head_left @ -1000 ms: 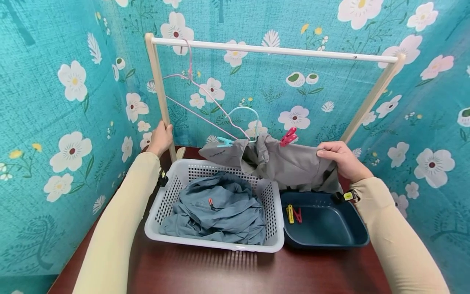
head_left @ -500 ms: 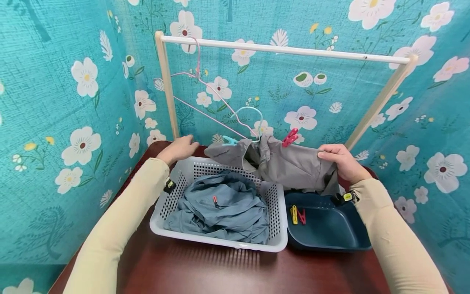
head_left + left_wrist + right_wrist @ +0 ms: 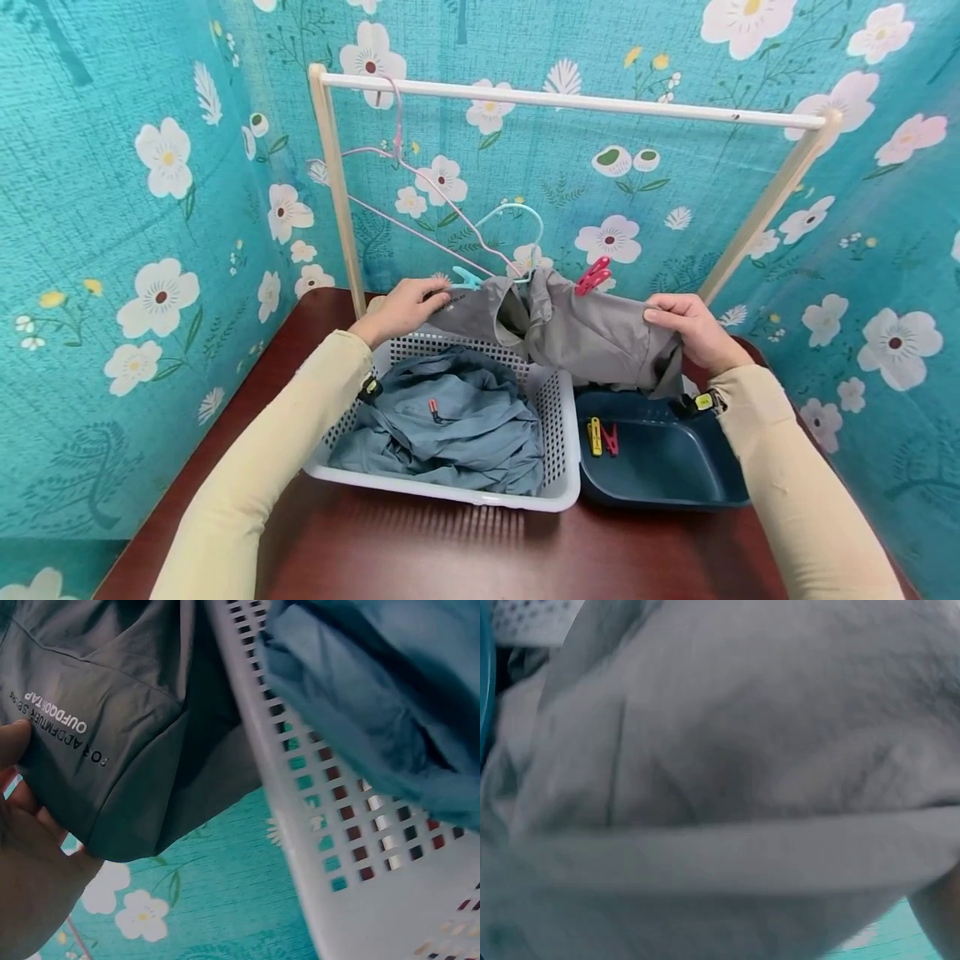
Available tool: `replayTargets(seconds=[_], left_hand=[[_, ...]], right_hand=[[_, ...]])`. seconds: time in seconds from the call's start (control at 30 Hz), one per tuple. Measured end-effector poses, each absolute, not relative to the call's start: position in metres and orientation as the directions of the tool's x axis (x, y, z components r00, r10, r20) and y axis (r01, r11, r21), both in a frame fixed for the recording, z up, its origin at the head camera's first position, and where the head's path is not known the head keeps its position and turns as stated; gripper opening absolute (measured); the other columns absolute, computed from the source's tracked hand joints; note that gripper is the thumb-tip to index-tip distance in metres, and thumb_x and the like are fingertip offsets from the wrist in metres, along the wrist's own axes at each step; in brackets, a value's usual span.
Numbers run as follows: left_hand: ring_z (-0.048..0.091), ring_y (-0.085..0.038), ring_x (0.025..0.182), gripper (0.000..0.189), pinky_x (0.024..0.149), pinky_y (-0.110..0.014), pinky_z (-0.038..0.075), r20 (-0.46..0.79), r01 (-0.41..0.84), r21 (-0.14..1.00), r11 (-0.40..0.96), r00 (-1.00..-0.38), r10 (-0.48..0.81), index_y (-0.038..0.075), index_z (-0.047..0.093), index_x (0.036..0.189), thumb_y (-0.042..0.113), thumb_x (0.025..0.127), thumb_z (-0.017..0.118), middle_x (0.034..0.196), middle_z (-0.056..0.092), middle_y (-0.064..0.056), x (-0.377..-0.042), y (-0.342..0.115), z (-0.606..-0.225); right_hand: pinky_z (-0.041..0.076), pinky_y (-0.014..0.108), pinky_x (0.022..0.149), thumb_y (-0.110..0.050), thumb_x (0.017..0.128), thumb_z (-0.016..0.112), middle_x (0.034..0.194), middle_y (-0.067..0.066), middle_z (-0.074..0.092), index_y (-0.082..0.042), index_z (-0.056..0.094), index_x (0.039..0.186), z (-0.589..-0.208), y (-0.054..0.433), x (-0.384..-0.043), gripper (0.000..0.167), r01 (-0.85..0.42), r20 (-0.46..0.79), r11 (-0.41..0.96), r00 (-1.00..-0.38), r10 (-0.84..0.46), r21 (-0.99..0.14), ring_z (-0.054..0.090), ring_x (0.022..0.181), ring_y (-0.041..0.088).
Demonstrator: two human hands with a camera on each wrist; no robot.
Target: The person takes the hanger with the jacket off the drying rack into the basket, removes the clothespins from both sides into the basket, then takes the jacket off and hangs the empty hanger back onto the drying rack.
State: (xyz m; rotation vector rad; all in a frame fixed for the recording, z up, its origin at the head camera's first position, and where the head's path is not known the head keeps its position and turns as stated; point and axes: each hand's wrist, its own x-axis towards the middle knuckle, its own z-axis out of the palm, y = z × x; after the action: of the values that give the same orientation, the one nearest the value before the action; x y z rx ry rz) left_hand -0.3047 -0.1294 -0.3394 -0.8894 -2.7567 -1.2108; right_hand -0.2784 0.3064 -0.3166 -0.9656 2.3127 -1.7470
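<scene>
A grey garment [image 3: 600, 337] with printed lettering is spread between my two hands, behind the basket. At its left end my left hand [image 3: 401, 312] pinches the cloth; the left wrist view shows the thumb [image 3: 13, 744] lying over the fabric beside the lettering. My right hand [image 3: 690, 329] grips the garment's right end, thumb in front. A light blue hanger hook [image 3: 513, 205] rises from the garment's middle, the rest of it hidden by cloth. A light blue clothespin [image 3: 468, 277] sits on the left part, a red clothespin [image 3: 594, 276] on the right. Grey cloth fills most of the right wrist view.
A white perforated basket [image 3: 517, 502] holds blue-grey cloth [image 3: 450, 454]. Right of it, a navy basin [image 3: 667, 471] contains a yellow clothespin [image 3: 595, 436] and a red one. Behind stands a wooden rack with a white rail [image 3: 570, 98], bearing a pink hanger [image 3: 398, 146].
My left hand has let go of the rack's left post, moved right and taken the garment's left end. The blue hanger hook has lifted slightly. My right hand keeps its grip.
</scene>
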Motion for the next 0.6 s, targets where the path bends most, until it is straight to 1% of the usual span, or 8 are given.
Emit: replayTargets(seconds=[0.07,0.17,0.27,0.33,0.43,0.5,0.53,0.6], left_hand=[[0.043,-0.021,0.067,0.019,0.065,-0.036,0.036,0.241,0.511,0.67,0.538,-0.835,0.494,0.011,0.062,0.105,0.018,0.102,0.044,0.082,0.054,-0.008,-0.304,-0.131,-0.336],[0.045,-0.021,0.069,0.021,0.066,-0.037,0.038,0.25,0.51,0.673,0.536,-0.839,0.484,0.012,0.063,0.11,0.019,0.102,0.045,0.088,0.058,-0.007,-0.303,-0.135,-0.332],[0.049,-0.021,0.075,0.023,0.069,-0.037,0.04,0.225,0.486,0.694,0.532,-0.848,0.481,0.013,0.063,0.116,0.02,0.102,0.046,0.096,0.061,-0.006,-0.302,-0.136,-0.331],[0.05,-0.021,0.078,0.025,0.071,-0.037,0.04,0.205,0.466,0.707,0.532,-0.855,0.477,0.013,0.062,0.118,0.021,0.102,0.046,0.1,0.061,-0.006,-0.302,-0.138,-0.333],[0.055,-0.019,0.09,0.027,0.076,-0.037,0.042,0.187,0.436,0.729,0.528,-0.869,0.459,0.014,0.062,0.122,0.022,0.101,0.047,0.116,0.06,-0.006,-0.302,-0.14,-0.337],[0.056,-0.019,0.098,0.028,0.079,-0.039,0.043,0.184,0.425,0.74,0.521,-0.874,0.45,0.013,0.061,0.124,0.022,0.101,0.048,0.124,0.058,-0.008,-0.302,-0.141,-0.338],[0.056,-0.02,0.101,0.029,0.08,-0.039,0.043,0.183,0.42,0.745,0.519,-0.876,0.447,0.012,0.061,0.125,0.022,0.101,0.048,0.127,0.057,-0.008,-0.302,-0.141,-0.339],[0.055,-0.019,0.107,0.031,0.083,-0.04,0.044,0.18,0.413,0.75,0.516,-0.879,0.442,0.012,0.06,0.128,0.023,0.101,0.048,0.132,0.054,-0.008,-0.302,-0.142,-0.34]], right_hand=[[0.039,0.03,0.062,-0.008,0.099,0.049,0.079,0.003,0.055,0.002,0.065,0.093,-0.315,0.307,-0.276,0.02,-0.444,0.283,0.253,-0.826,-0.487,-0.86,0.047,0.072,0.019],[0.04,0.03,0.063,-0.018,0.098,0.054,0.085,0.004,0.057,-0.002,0.067,0.103,-0.311,0.305,-0.273,0.022,-0.441,0.263,0.427,-0.872,-0.414,-0.79,0.047,0.077,0.019],[0.041,0.03,0.062,-0.024,0.098,0.055,0.09,0.007,0.058,-0.005,0.066,0.108,-0.307,0.302,-0.269,0.024,-0.424,0.259,0.556,-0.899,-0.353,-0.715,0.048,0.078,0.02],[0.042,0.028,0.062,-0.025,0.098,0.055,0.094,0.007,0.06,-0.007,0.066,0.111,-0.305,0.298,-0.268,0.025,-0.413,0.266,0.614,-0.909,-0.32,-0.672,0.049,0.078,0.02],[0.045,0.022,0.067,-0.025,0.097,0.055,0.108,0.008,0.061,-0.01,0.062,0.12,-0.301,0.288,-0.267,0.028,-0.409,0.277,0.665,-0.912,-0.302,-0.624,0.054,0.086,0.019],[0.045,0.02,0.071,-0.023,0.097,0.056,0.115,0.01,0.06,-0.01,0.059,0.124,-0.298,0.282,-0.266,0.03,-0.406,0.276,0.674,-0.914,-0.298,-0.617,0.055,0.092,0.02],[0.046,0.021,0.075,-0.022,0.097,0.056,0.118,0.01,0.059,-0.009,0.058,0.126,-0.296,0.278,-0.266,0.032,-0.407,0.276,0.673,-0.913,-0.3,-0.617,0.055,0.097,0.02],[0.047,0.027,0.083,-0.02,0.096,0.057,0.123,0.01,0.057,-0.009,0.056,0.127,-0.291,0.271,-0.266,0.033,-0.416,0.277,0.644,-0.909,-0.31,-0.642,0.055,0.105,0.021]])
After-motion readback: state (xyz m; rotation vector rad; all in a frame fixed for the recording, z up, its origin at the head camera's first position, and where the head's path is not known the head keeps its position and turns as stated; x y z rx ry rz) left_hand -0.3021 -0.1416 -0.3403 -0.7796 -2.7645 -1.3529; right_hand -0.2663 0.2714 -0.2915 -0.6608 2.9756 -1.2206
